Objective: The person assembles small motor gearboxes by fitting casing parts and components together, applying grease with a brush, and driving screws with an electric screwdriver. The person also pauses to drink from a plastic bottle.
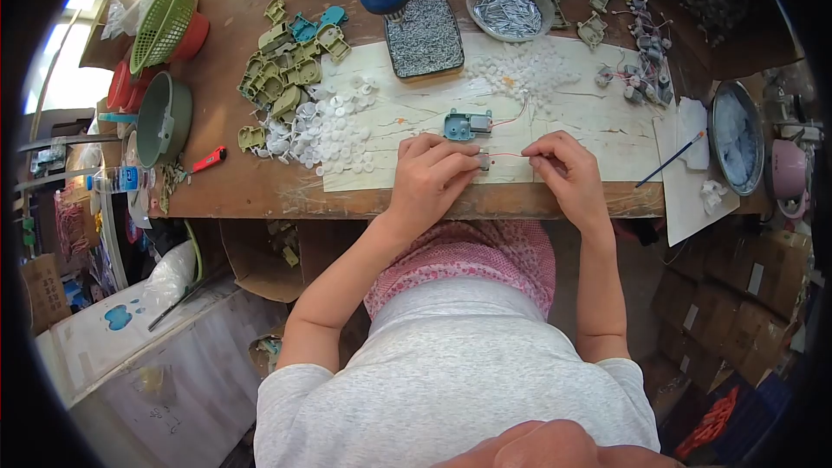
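Just over the table's near edge (373,205), we pinch a small metallic part (484,161) in our left fingertips, while our right thumb and fingers (555,156) nip the end of its thin red wire (508,154). We judge the part light, hard and perhaps slippery, best gripped by its body, since the limp wire looks fragile where it joins. Just beyond lies a teal casing (458,126), and farther off, a tray of screws (425,39).
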`<state>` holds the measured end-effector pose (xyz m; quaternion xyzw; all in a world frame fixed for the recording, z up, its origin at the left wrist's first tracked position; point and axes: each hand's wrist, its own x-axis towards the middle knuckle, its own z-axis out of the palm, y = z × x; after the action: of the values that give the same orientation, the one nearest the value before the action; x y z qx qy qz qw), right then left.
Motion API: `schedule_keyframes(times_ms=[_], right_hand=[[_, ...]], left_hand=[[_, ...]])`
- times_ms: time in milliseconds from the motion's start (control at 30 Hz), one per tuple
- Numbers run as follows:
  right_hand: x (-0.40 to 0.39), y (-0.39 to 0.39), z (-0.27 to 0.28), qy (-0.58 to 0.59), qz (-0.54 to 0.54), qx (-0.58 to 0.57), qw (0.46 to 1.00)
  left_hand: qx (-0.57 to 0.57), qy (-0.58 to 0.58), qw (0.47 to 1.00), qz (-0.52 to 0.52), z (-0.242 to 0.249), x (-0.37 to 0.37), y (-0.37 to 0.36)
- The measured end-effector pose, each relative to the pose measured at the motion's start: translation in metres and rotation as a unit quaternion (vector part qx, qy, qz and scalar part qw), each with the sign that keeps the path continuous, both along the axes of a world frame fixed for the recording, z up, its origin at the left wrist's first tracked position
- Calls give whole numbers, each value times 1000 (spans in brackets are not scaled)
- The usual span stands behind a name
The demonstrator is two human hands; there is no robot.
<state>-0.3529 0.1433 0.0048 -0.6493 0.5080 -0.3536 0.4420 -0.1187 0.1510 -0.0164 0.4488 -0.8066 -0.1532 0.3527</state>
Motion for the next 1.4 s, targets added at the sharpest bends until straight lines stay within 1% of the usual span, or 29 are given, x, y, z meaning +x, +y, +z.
schedule_keyframes(times_ms=[33, 100, 133, 200, 233, 300, 333, 400, 433, 500, 600, 667, 700, 767, 800, 867, 900, 933, 1000, 1033, 1067, 1100, 1133, 1167, 1200, 1233, 1267, 1333, 1400], right_hand=[[-1, 0, -2, -6, 0, 4, 1000], [-1, 1, -2, -9, -1, 8, 1000], [0, 1, 0, 6, 2, 6, 1000], [1, 2, 2, 24, 10, 4, 1000], [0, 1, 0, 25, 7, -2, 1000], [0, 2, -1, 25, 0, -8, 1000], [0, 2, 0, 33, -4, -13, 999], [0, 5, 1, 45, -12, -16, 999], [1, 6, 1, 57, -16, -12, 998], [4, 7, 4, 73, -19, -9, 997], [6, 6, 6, 116, -17, -33, 993], [5, 5, 3, 155, 5, -69, 985], [4, 5, 3, 159, 1, -69, 985], [4, 3, 4, 202, 20, -138, 970], [2, 0, 5, 204, 20, -139, 969], [-8, -11, 11, 160, -41, -111, 980], [-15, -19, 13, 154, -95, -90, 979], [-15, -27, 17, 152, -93, -91, 980], [-10, -40, 23, 258, -103, -69, 958], [-13, -45, 10, 285, -82, -106, 949], [-15, -51, 1, 270, -62, -112, 954], [-16, -54, -7, 298, -51, -146, 942], [-13, -55, -10, 327, -44, -181, 927], [-11, -53, -10, 315, -30, -185, 930], [-12, -49, -1, 267, -58, -138, 952], [-13, -46, 7, 220, -89, -87, 968], [-13, -43, 12, 214, -85, -86, 969], [-17, -37, 21, 149, -92, -69, 982], [-14, -33, 26, 139, -94, -66, 984]], left_hand=[[0, 0, 1000, 1, 3, 0, -1], [-62, -112, 992, -17, 16, 1, -2], [-62, -110, 992, -18, 22, 0, -3], [-53, -215, 973, -66, 31, 2, -4], [-54, -214, 973, -64, 29, 4, -6], [-7, -124, 990, -69, 21, 8, -10], [-8, -123, 990, -73, 16, 9, -10], [14, -52, 998, -41, 10, 9, -5], [15, -48, 998, -42, 9, 8, -4], [-37, -75, 996, -28, 8, 7, -2], [-37, -73, 996, -19, 5, 6, 0], [-50, -78, 996, -20, 4, 4, 2], [-58, -87, 994, -17, 4, 4, 3], [-65, -93, 993, -29, 2, 6, 3], [-72, -104, 991, -37, 2, 6, 3], [-75, -99, 992, -34, 1, 6, 2], [-76, -99, 992, -34, 1, 6, 3], [-76, -101, 991, -31, 1, 5, 3], [-67, -107, 992, -28, 0, 5, 4], [-68, -118, 991, -13, 0, 4, 4], [-69, -97, 993, -12, 0, 2, 5], [-69, -76, 995, -9, 1, 6, 7], [-66, -89, 994, 12, 3, 11, 11], [-41, -32, 999, 8, 8, 13, 14], [-18, 28, 999, 0, 11, 15, 15], [-36, 11, 999, 17, 12, 24, 12], [-34, 5, 999, 21, 12, 37, 5], [-32, -12, 990, 136, 9, 66, -20], [-44, -148, 962, 225, 21, 85, -46]])
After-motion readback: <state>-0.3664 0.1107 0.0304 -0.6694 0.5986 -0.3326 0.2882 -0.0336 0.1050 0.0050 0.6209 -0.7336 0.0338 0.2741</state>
